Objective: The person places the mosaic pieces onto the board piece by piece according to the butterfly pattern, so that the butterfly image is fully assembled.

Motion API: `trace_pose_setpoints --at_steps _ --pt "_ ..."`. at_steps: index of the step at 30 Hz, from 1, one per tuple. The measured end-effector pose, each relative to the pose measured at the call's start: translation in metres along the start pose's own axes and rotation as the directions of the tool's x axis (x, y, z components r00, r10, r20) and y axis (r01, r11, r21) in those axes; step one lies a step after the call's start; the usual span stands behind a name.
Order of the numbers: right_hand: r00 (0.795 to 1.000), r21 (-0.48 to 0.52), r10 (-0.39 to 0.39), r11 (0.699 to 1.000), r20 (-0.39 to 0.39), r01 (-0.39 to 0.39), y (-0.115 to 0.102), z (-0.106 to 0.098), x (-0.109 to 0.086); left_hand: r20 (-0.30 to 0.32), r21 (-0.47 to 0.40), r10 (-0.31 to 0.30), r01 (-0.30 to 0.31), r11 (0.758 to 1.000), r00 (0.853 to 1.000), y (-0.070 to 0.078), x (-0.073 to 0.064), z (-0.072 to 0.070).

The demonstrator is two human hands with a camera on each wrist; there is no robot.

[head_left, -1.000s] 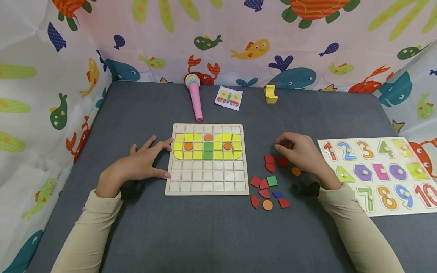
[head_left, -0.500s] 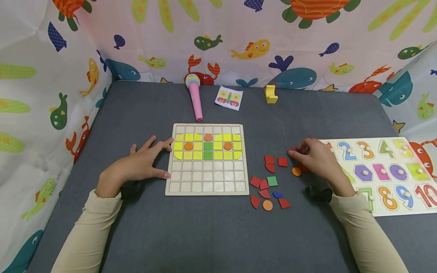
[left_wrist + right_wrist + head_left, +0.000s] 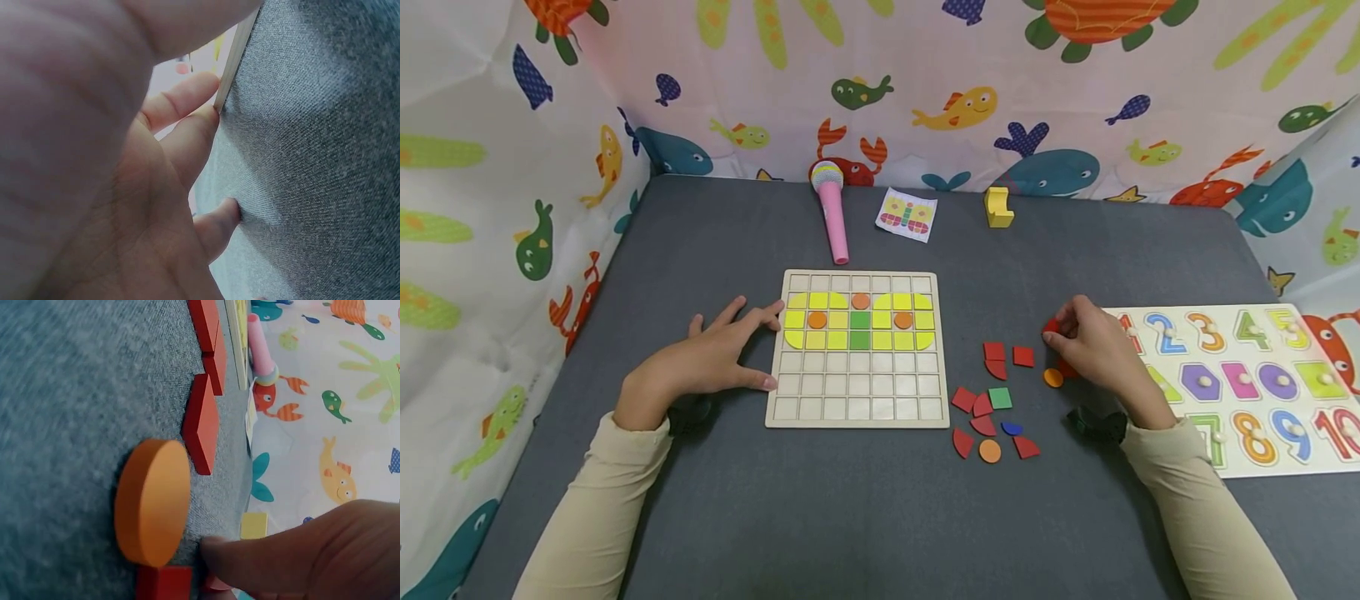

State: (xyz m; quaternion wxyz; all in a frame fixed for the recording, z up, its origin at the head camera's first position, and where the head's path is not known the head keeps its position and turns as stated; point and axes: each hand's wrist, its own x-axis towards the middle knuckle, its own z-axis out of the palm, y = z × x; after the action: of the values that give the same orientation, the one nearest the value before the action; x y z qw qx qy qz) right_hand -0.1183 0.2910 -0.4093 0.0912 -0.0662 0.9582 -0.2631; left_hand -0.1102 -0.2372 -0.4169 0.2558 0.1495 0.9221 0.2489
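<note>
A wooden grid board lies flat, its far rows filled with yellow, orange and green pieces and its near rows bare. My left hand touches the board's left edge with spread fingers; in the left wrist view its fingertips meet the board's side. Over on the right, my right hand pinches a small red piece between thumb and fingers. Another red piece lies partly hidden under that hand. Beside it is an orange disc, large in the right wrist view.
Loose red pieces, a green square, a blue piece and another orange disc lie right of the board. A number puzzle sits far right. Behind stand a pink microphone, a pattern card and a yellow block.
My right hand has moved right and slightly nearer, to the number puzzle's edge, and a red piece now shows at its fingertips. My left hand stays at the board.
</note>
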Motion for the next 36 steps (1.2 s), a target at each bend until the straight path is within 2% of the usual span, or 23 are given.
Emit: trace_pose_setpoints --at_steps 8,17,22,27,33,36 --pt "0.995 0.021 -0.068 0.997 -0.067 0.070 -0.007 0.000 0.003 0.035 0.006 -0.028 0.028 1.000 0.999 0.016 -0.007 -0.007" --pt "0.974 0.063 -0.188 0.978 -0.127 0.197 -0.022 0.003 0.010 0.038 0.018 -0.033 0.032 0.999 0.999 0.015 -0.006 -0.006" --pt "0.961 0.100 -0.251 0.960 -0.114 0.263 -0.030 0.008 0.015 0.022 0.010 -0.021 0.021 1.000 1.000 0.014 -0.007 -0.006" --pt "0.952 0.119 -0.294 0.946 -0.083 0.302 -0.042 0.013 0.021 0.032 0.018 -0.033 0.033 0.999 0.999 0.016 -0.006 -0.007" --pt "0.957 0.185 -0.291 0.939 -0.018 0.289 -0.062 0.021 0.029 0.030 0.021 -0.037 0.036 0.999 0.999 0.015 -0.006 -0.006" --pt "0.952 0.218 -0.308 0.929 0.006 0.299 -0.075 0.027 0.034 0.016 0.012 -0.025 0.025 1.000 1.000 0.013 -0.006 -0.005"
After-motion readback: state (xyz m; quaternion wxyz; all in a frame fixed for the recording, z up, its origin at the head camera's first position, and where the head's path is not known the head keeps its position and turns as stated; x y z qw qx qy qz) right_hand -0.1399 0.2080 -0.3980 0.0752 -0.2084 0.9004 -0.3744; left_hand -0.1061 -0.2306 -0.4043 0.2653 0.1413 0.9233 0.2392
